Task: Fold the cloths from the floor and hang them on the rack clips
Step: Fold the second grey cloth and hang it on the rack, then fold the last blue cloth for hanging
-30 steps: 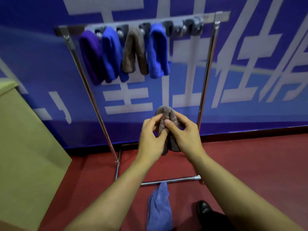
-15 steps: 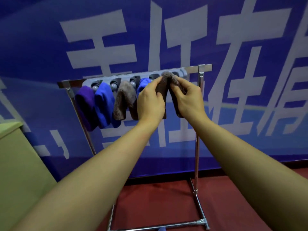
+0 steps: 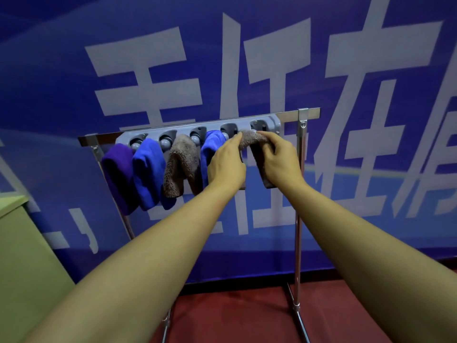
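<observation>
A folded brown cloth is held up against the grey clip strip on the metal rack, at its rightmost clip. My left hand pinches the cloth's left side and my right hand grips its right side, fingers over the folded top. Left of it hang a blue cloth, another brown cloth, a second blue cloth and a purple cloth. My hands hide most of the held cloth's hanging part.
A blue banner with large pale characters stands right behind the rack. A green cabinet is at the left. The red floor shows below, with the rack's base bars on it.
Both hands lifted the brown cloth from waist height up to the clip strip. They now press it at the rightmost clip. My view has tilted upward, so the blue cloth on the floor is out of sight.
</observation>
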Demonstrator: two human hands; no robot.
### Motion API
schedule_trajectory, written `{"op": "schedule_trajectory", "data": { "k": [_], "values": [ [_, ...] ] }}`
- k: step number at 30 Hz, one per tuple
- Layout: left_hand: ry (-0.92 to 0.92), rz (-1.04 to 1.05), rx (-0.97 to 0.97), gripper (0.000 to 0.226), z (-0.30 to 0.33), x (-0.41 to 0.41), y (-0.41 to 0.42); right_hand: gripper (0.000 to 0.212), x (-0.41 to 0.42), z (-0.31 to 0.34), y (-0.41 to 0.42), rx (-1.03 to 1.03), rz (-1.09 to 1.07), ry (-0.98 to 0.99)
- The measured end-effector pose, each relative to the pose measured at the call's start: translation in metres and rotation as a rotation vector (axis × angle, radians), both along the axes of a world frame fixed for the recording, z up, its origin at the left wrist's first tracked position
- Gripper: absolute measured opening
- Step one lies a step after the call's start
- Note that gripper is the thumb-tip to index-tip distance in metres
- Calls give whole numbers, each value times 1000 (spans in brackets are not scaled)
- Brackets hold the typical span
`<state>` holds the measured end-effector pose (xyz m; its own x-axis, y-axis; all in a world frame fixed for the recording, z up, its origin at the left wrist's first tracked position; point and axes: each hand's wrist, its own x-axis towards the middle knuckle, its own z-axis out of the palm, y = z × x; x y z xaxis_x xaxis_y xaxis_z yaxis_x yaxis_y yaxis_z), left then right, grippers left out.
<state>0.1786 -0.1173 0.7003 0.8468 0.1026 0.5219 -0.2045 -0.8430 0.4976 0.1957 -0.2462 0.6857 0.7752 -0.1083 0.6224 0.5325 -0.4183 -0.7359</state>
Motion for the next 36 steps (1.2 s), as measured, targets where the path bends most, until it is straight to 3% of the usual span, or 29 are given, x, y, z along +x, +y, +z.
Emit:
{"op": "schedule_trajectory", "data": {
  "k": [12,17,21,27,36],
  "values": [
    [97,-97,-116,75,-26,-6,-8,36,-8,-30,2,-9,169,113],
    [108,-113,-143,68,-51,-18,-3,53,-22,-50,-3,32,93,125],
    [160,-96,-251,63,-82,-46,9,52,-53,-73,-1,105,35,118],
    [199,-84,-393,48,-161,-112,32,44,-106,-147,16,190,57,270],
    [308,3,-515,38,-315,-182,72,33,-176,-306,61,151,102,510]
  ]
}}
